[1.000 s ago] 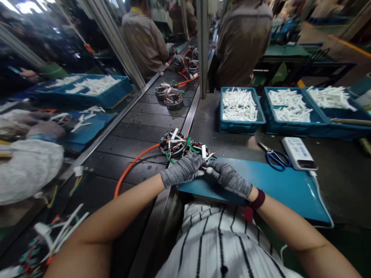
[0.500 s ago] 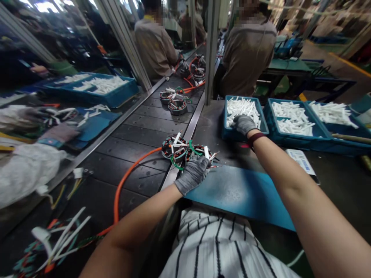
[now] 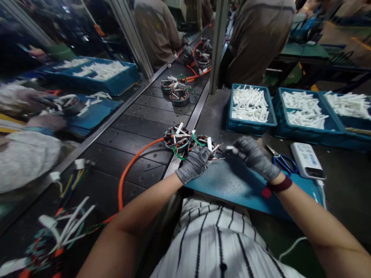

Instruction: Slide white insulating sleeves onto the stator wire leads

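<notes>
1. At the conveyor (image 3: 139, 162) edge, the grey-gloved left hand (image 3: 194, 164) lies half-curled against a wire-wound stator (image 3: 203, 143) bristling with white sleeves, any grip unclear.
2. The gloved right hand (image 3: 253, 157) pinches a white sleeve (image 3: 232, 148) above the blue mat (image 3: 232, 181).

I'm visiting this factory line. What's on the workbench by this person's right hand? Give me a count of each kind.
Blue plastic crates: 3
Blue-handled scissors: 1
White box-shaped device: 1
Blue mat: 1
Total: 6
</notes>
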The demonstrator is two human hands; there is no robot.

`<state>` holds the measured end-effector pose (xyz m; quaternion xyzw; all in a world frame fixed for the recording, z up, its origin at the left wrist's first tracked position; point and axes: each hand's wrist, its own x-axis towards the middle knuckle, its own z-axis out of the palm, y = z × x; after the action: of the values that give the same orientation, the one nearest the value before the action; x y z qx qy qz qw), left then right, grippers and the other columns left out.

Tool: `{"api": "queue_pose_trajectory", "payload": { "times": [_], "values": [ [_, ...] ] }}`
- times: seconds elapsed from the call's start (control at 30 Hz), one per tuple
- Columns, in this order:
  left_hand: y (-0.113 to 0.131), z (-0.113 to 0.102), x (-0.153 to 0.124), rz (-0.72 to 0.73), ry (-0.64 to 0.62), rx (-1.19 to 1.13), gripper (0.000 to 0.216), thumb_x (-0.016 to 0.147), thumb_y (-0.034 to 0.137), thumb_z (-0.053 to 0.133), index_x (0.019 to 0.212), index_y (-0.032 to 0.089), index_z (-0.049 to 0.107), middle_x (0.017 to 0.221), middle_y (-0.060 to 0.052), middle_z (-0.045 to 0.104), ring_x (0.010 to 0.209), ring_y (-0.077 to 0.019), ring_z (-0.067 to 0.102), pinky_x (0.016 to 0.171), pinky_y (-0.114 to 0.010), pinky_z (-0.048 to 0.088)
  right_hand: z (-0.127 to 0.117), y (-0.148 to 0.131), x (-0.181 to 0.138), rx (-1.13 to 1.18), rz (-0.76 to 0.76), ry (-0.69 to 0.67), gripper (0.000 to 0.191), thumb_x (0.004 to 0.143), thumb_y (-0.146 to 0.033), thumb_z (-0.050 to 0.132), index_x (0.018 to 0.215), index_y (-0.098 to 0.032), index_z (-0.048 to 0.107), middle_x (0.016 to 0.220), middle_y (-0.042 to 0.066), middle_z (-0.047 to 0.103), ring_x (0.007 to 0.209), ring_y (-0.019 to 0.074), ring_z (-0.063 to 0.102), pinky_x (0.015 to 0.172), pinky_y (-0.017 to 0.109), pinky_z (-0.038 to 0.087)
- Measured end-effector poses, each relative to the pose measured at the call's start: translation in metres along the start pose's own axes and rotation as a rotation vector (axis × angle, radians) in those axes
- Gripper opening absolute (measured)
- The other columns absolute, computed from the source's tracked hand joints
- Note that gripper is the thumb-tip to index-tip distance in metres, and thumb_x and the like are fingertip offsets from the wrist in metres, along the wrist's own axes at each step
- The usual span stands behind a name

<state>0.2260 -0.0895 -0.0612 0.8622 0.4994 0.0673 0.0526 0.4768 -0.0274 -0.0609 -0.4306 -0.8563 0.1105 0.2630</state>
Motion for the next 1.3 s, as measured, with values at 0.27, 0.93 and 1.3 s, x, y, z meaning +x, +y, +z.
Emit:
{"api": "queue_pose_trajectory", "payload": {
  "times": [0.27,0.93,1.3],
  "values": [
    [-0.002,0.0,-0.001,-0.015,0.032,-0.046,0.015,0.094,0.022,0.055,0.102,0.016,0.066,0.097,-0.009,0.065,0.101,-0.0267,0.059,0.09,-0.039,0.047,0.031,-0.024,-0.041,0.263,0.017,0.007,0.025,0.098,-0.039,0.051,0.097,-0.019,0.066,0.092,0.01,0.066,0.085,0.0251,0.06,0.084,0.043,0.051],
    [-0.002,0.003,-0.001,-0.006,0.018,-0.042,0.014,0.095,0.022,0.054,0.1,0.015,0.065,0.098,-0.009,0.066,0.101,-0.0252,0.06,0.09,-0.037,0.046,0.025,-0.027,-0.051,0.471,0.293,0.051,0.035,0.094,-0.054,0.056,0.098,-0.02,0.064,0.093,0.006,0.068,0.083,0.0222,0.061,0.079,0.038,0.053],
    [-0.002,0.005,-0.001,0.027,0.005,0.086,0.02,0.097,0.023,0.05,0.104,0.014,0.066,0.102,-0.011,0.067,0.102,-0.0259,0.061,0.091,-0.037,0.046,0.039,-0.046,-0.041,0.334,0.072,0.028,0.031,0.096,-0.048,0.057,0.101,-0.02,0.066,0.094,0.01,0.068,0.083,0.0238,0.061,0.079,0.038,0.05]
  ]
}}
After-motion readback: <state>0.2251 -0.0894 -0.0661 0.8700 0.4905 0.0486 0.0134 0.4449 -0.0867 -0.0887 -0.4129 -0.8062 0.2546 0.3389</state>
